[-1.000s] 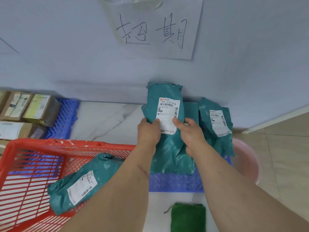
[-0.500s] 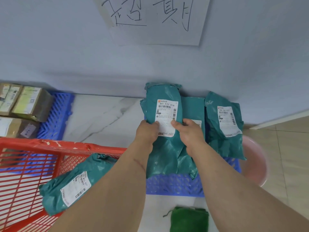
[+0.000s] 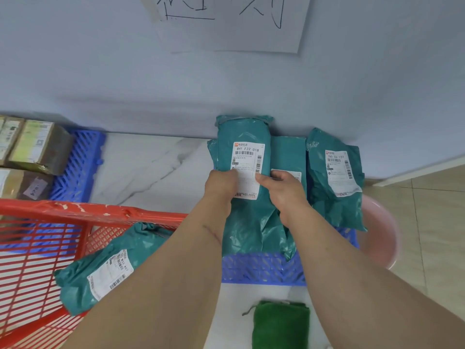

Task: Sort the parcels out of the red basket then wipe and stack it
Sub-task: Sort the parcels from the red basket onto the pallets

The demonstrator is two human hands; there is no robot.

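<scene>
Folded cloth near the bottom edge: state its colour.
Dark green folded cloth, best in the head view.

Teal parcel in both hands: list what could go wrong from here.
1. The teal parcel, held by the left hand and right hand, leans on the wall over another parcel; once let go, it may slide down.
2. The right parcel overhangs the blue crate above a pink basin and could drop in.
3. One parcel lies in the red basket, partly under the left forearm, easily missed before wiping.
</scene>
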